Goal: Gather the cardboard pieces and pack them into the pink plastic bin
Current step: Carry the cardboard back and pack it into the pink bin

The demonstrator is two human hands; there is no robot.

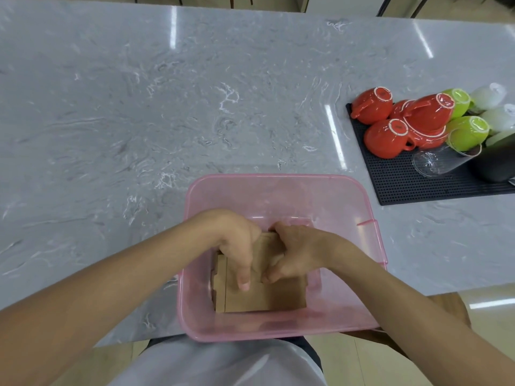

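Observation:
The pink plastic bin [278, 188] stands at the near edge of the grey marble counter, right in front of me. Brown cardboard pieces [267, 298] lie stacked flat on its bottom, with notched edges showing at the left. Both hands reach down into the bin. My left hand [237, 240] rests on top of the stack with its fingers pointing toward me. Beside it, my right hand [295, 252] grips the top cardboard piece at its far edge, fingers curled around it. The far part of the stack is hidden under the hands.
A black rubber mat [395, 185] at the right holds upturned red cups [386, 137], green cups [468, 132], white cups and a glass [437, 162] lying on its side. The marble counter [167, 107] stretches away to the left and behind the bin.

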